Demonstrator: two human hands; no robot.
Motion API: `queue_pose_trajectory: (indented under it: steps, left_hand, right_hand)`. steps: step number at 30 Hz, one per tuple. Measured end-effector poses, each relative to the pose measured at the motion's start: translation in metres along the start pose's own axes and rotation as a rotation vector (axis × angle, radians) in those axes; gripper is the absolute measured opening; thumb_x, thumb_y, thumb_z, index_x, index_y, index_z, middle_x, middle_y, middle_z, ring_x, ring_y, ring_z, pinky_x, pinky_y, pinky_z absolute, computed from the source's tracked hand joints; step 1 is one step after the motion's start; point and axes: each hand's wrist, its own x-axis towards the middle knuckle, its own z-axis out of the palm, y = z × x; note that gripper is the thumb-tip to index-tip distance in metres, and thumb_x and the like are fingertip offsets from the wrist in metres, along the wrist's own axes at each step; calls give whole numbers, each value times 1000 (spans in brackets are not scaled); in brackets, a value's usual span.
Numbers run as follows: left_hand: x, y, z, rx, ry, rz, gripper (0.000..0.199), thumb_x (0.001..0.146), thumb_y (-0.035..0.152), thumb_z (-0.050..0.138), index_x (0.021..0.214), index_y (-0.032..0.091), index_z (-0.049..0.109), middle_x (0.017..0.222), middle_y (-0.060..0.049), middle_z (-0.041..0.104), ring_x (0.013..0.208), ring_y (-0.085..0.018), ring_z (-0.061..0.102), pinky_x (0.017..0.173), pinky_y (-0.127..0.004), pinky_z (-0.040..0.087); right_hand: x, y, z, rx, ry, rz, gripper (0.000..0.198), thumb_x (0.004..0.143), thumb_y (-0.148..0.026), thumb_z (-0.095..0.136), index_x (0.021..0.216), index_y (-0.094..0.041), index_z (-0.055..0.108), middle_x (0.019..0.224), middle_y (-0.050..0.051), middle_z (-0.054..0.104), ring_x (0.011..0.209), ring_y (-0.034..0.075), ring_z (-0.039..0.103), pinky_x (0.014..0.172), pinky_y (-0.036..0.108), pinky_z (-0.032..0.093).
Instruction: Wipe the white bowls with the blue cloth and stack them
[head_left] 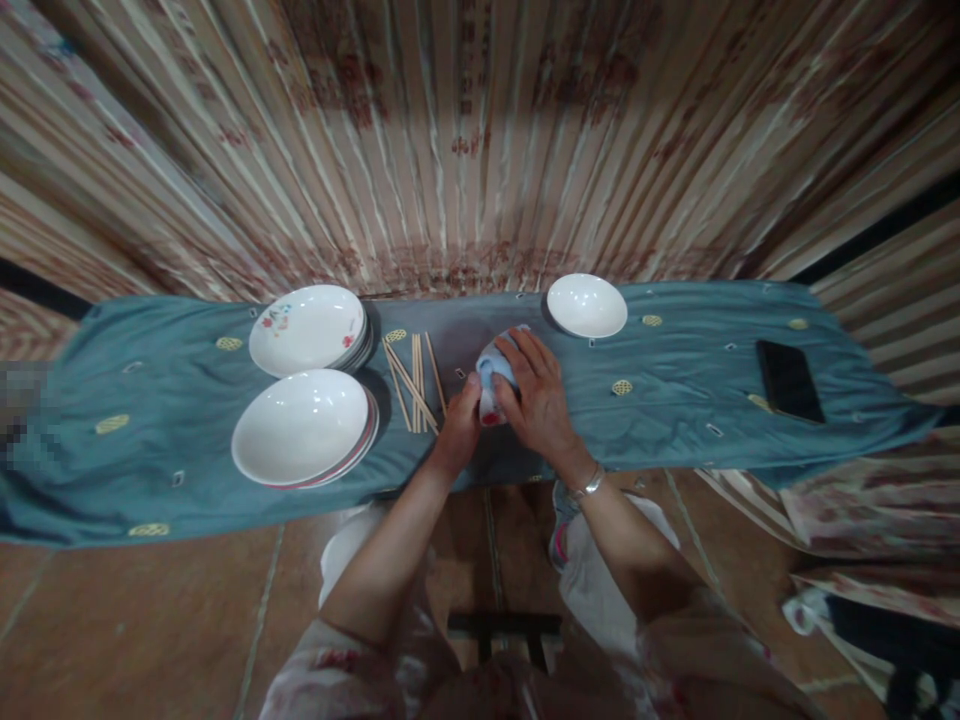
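Over the middle of the table I have a light blue cloth [491, 372], bunched up, with a small red patch at its lower edge. My left hand [459, 425] grips it from the left side, thumb up. Curved over its top and right side is my right hand [536, 395], pressing the cloth; a silver bracelet sits on that wrist. Whether something is wrapped inside, I cannot tell. Just left of my left hand lie several wooden chopsticks [417, 385], some crossed. A white bowl [586, 305] stands beyond my right hand.
Stacked white plates with floral prints [307, 325] stand at the left back, and a stack of larger white bowls [300, 430] in front of them. A black phone [789, 380] lies at the right. A blue-green patterned cloth [660, 420] covers the table; a curtain [465, 180] hangs behind.
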Motion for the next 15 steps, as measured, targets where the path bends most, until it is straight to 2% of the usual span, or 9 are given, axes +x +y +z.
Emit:
queue_pose_trajectory:
  steps: [3,5,10,15]
  left_hand:
    - [-1,0,-1,60,46,-16,17,92,20,66,80,17,77,64,-2,70,89,-22,70,87,-27,51]
    - [-2,1,2,77,49,-17,18,90,16,67,76,17,77,63,-2,70,83,-21,69,83,-27,50]
    - [-4,0,3,138,-46,10,17,92,25,66,90,15,81,78,-5,77,89,-22,71,83,-28,51]
    - [-1,-4,-2,126,-74,0,21,91,31,67,91,15,81,82,-7,78,92,-24,72,80,-27,52]
  right_hand:
    - [2,4,-3,64,14,46,49,102,-40,40,143,-17,55,152,15,52,148,29,40,124,53,30]
    - [4,6,-4,111,23,80,48,102,-41,40,141,-19,56,151,14,54,146,28,43,124,52,31]
    - [10,16,-6,229,50,162,47,101,-43,42,136,-18,61,144,14,61,138,26,52,122,46,36]
    - [16,28,-6,399,60,273,47,99,-47,45,128,-17,65,130,12,70,120,26,64,111,40,45]
